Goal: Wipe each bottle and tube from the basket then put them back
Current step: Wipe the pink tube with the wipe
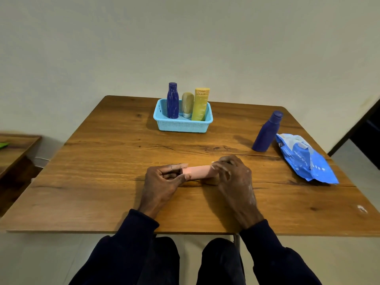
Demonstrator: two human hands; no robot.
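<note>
The pink tube (198, 171) sits low in the middle of the frame, just above the table (102, 161), held between both hands. The left hand (162, 179) pinches its left end between thumb and fingertips. The right hand (232, 175) curls round its right end and hides it; a sliver of white at those fingers may be a wipe, though I cannot tell. Too hard a squeeze from the wrapped hand could make the soft tube leak if its cap is loose. The light pinch on the left could let it twist free during rubbing. A wide sweep rightward could knock over the blue bottle (266, 132) standing at the right of the frame beside the pack of wipes (304, 159). The tube's long axis runs left to right, nearly level; which end carries the cap is hidden.
</note>
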